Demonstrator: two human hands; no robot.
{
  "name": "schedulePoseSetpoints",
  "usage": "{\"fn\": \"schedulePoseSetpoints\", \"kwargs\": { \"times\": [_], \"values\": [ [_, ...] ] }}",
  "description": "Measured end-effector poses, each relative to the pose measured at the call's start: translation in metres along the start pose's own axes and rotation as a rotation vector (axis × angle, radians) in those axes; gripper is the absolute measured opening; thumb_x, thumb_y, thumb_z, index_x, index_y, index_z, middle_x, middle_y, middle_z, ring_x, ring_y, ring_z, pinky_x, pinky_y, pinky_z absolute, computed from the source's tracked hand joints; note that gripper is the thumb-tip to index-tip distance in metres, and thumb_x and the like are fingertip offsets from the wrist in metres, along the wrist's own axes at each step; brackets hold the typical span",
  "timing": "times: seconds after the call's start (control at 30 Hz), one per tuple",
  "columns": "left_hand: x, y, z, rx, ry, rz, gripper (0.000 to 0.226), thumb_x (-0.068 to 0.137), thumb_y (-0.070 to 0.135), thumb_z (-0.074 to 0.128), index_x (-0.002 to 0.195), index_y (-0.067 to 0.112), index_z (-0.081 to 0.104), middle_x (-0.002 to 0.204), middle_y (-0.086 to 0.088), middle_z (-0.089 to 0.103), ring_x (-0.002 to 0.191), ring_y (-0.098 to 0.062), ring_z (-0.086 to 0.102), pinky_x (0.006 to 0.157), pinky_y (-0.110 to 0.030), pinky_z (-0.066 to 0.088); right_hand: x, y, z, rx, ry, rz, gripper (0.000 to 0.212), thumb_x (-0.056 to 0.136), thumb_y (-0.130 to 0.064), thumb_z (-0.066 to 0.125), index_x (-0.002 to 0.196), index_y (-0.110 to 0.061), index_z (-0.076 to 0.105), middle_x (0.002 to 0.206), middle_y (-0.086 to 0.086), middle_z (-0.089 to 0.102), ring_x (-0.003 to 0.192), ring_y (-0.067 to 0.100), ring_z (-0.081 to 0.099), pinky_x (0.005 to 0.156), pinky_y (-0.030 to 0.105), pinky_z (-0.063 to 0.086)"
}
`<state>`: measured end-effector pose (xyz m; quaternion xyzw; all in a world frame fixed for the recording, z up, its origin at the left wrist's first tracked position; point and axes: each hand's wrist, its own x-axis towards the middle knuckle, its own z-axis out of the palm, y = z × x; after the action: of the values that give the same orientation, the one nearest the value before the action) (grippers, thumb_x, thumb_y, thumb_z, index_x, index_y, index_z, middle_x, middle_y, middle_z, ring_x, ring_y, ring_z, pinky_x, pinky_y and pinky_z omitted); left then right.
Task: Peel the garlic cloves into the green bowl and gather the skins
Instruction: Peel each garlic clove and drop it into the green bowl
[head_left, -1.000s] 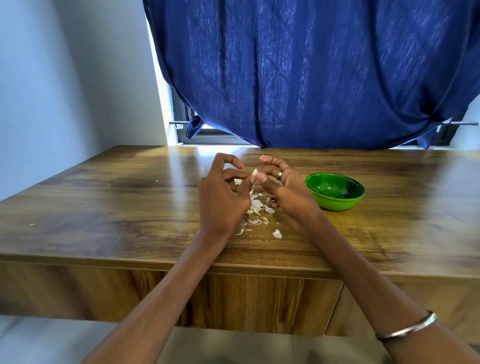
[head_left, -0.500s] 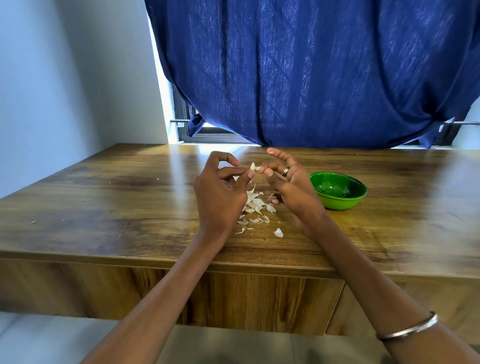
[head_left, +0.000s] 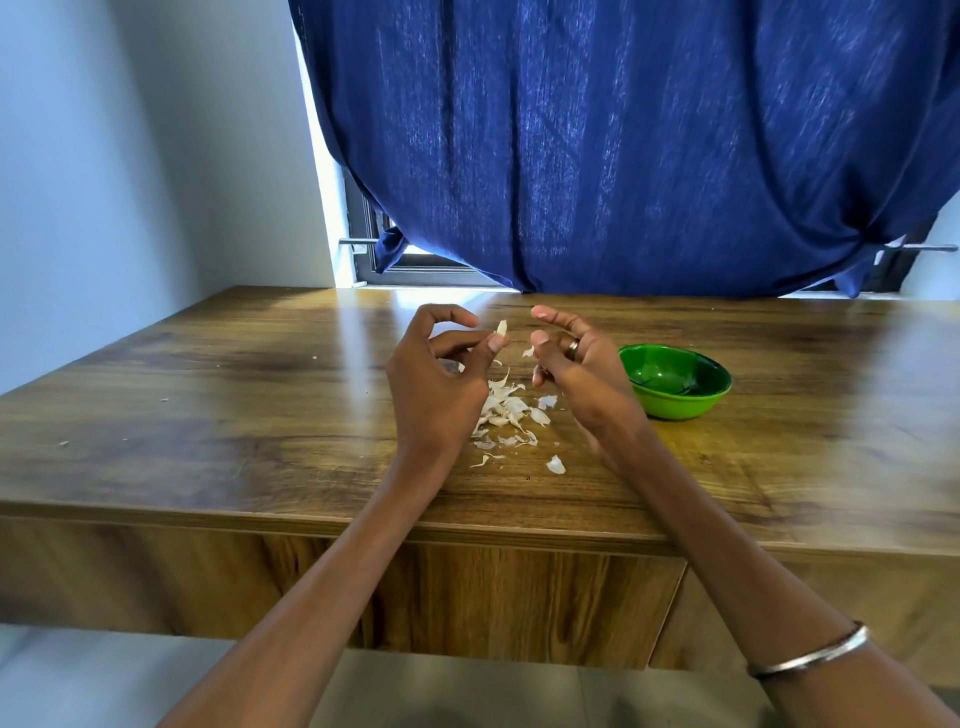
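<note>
My left hand (head_left: 439, 384) is raised over the table and pinches a small white garlic clove (head_left: 501, 328) between thumb and fingertips. A short gap to the right, my right hand (head_left: 576, 364) curls its fingers around a small white scrap of garlic skin (head_left: 528, 352) at the thumb. Under and between both hands lies a loose pile of white garlic skins (head_left: 506, 410), with a stray skin (head_left: 555, 464) nearer the front edge. The green bowl (head_left: 675, 382) stands just right of my right hand; its inside looks dark and I cannot tell what it holds.
The wooden table (head_left: 208, 415) has a few tiny crumbs at the left. A blue curtain (head_left: 623, 145) hangs behind the table's back edge, over a window. A grey wall stands at the left. The table's front edge runs just below the skins.
My hands have pulled apart: the left one keeps the clove, the right one moved right with a bit of skin. Both hands sit slightly higher than a second ago.
</note>
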<state>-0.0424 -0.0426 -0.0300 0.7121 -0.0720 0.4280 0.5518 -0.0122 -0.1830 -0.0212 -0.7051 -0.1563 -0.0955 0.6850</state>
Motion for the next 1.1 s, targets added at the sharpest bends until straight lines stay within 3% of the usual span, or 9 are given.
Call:
{"fn": "schedulePoseSetpoints", "kwargs": {
  "times": [0.1, 0.2, 0.37, 0.53, 0.63, 0.77, 0.93, 1.1],
  "values": [
    [0.0, 0.0, 0.0, -0.002, -0.009, -0.014, 0.03, 0.082, 0.016, 0.085, 0.099, 0.014, 0.061, 0.078, 0.018, 0.073, 0.075, -0.003, 0.073, 0.074, -0.033, 0.058, -0.002, 0.001, 0.0, -0.047, -0.039, -0.006, 0.035, 0.099, -0.008, 0.061, 0.132, -0.018, 0.059, 0.093, 0.002, 0.059, 0.077, 0.004, 0.056, 0.074, 0.022, 0.056],
    [-0.001, 0.0, 0.0, 0.001, -0.024, -0.025, 0.03, 0.081, 0.016, 0.085, 0.099, 0.016, 0.061, 0.077, 0.019, 0.073, 0.075, -0.003, 0.073, 0.075, -0.034, 0.058, -0.003, 0.0, 0.0, -0.056, -0.073, -0.007, 0.037, 0.099, 0.0, 0.057, 0.134, -0.013, 0.059, 0.094, 0.003, 0.061, 0.065, -0.005, 0.056, 0.064, 0.015, 0.052],
    [-0.001, 0.0, 0.0, 0.027, -0.038, -0.023, 0.034, 0.078, 0.011, 0.086, 0.1, 0.012, 0.061, 0.075, 0.022, 0.071, 0.07, 0.004, 0.07, 0.07, -0.024, 0.056, -0.002, -0.003, -0.002, 0.002, -0.027, -0.032, 0.033, 0.102, 0.0, 0.05, 0.132, -0.013, 0.059, 0.111, 0.001, 0.072, 0.075, -0.004, 0.061, 0.07, 0.016, 0.054],
    [-0.003, 0.002, 0.0, 0.054, -0.055, 0.012, 0.038, 0.075, 0.016, 0.09, 0.098, 0.016, 0.059, 0.075, 0.019, 0.073, 0.059, 0.002, 0.065, 0.064, -0.022, 0.052, -0.005, -0.005, 0.0, 0.02, -0.05, -0.044, 0.025, 0.098, -0.018, 0.064, 0.122, -0.012, 0.065, 0.101, 0.006, 0.076, 0.088, 0.01, 0.07, 0.07, 0.02, 0.055],
    [-0.004, 0.004, -0.001, 0.076, -0.067, 0.047, 0.038, 0.075, 0.019, 0.09, 0.095, 0.02, 0.058, 0.074, 0.019, 0.073, 0.057, 0.001, 0.063, 0.061, -0.015, 0.048, -0.006, -0.005, 0.0, -0.045, -0.067, -0.077, 0.022, 0.092, -0.013, 0.071, 0.114, -0.015, 0.068, 0.095, 0.009, 0.077, 0.09, 0.013, 0.073, 0.071, 0.02, 0.055],
    [-0.004, 0.004, -0.001, 0.077, -0.065, 0.024, 0.039, 0.072, 0.018, 0.092, 0.095, 0.019, 0.06, 0.071, 0.019, 0.072, 0.061, -0.001, 0.066, 0.065, -0.018, 0.051, -0.008, -0.006, -0.003, 0.026, -0.036, -0.076, 0.019, 0.091, -0.002, 0.069, 0.107, -0.013, 0.068, 0.086, 0.011, 0.078, 0.082, 0.015, 0.075, 0.079, 0.027, 0.061],
    [-0.001, 0.002, -0.003, 0.033, -0.059, -0.064, 0.033, 0.074, 0.009, 0.089, 0.096, 0.014, 0.065, 0.071, 0.017, 0.071, 0.068, 0.004, 0.07, 0.066, -0.014, 0.052, -0.009, -0.009, -0.002, 0.112, -0.048, -0.001, 0.021, 0.092, 0.001, 0.066, 0.108, -0.013, 0.067, 0.084, 0.009, 0.077, 0.071, 0.008, 0.073, 0.067, 0.018, 0.058],
    [-0.001, 0.004, -0.004, 0.016, -0.05, -0.074, 0.032, 0.076, 0.006, 0.086, 0.097, 0.013, 0.064, 0.071, 0.021, 0.068, 0.069, 0.009, 0.068, 0.064, -0.006, 0.046, -0.009, -0.011, -0.001, 0.127, -0.06, 0.01, 0.022, 0.096, 0.002, 0.059, 0.113, -0.012, 0.064, 0.089, 0.011, 0.077, 0.075, 0.01, 0.074, 0.07, 0.019, 0.059]
  ]
}}
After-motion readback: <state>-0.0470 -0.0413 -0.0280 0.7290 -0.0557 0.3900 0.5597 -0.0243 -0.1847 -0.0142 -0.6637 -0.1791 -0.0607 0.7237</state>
